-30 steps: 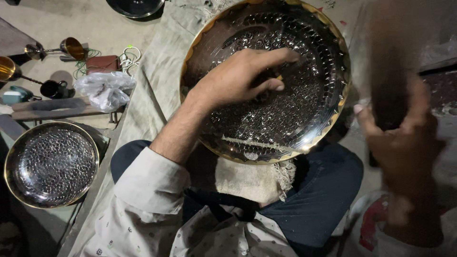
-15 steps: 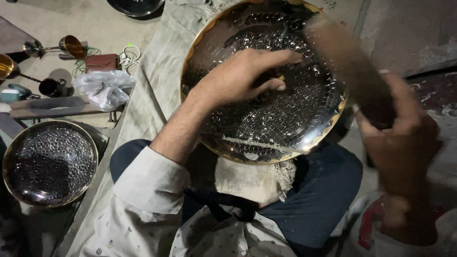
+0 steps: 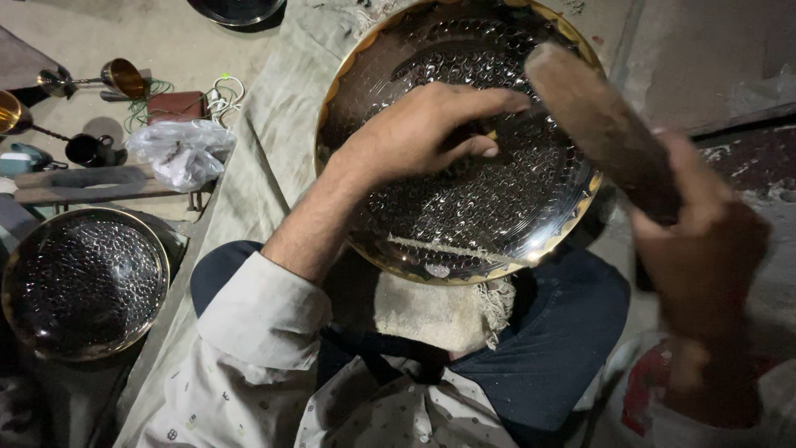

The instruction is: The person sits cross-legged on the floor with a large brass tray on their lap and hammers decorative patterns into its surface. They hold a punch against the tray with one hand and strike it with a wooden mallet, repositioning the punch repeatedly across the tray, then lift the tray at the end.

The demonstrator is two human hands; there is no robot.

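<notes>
Your left hand (image 3: 431, 133) pinches a small punch against the hammered brass tray (image 3: 464, 241) resting on your lap, your right hand (image 3: 696, 257) clenches the wooden mallet (image 3: 601, 124) raised above it, so keep the punch upright and strike squarely.

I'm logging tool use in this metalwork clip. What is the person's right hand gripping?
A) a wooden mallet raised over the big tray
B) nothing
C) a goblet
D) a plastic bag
A: the right hand is closed around the handle of a wooden mallet, whose head hangs over the hammered metal tray that the left hand rests on.
</notes>
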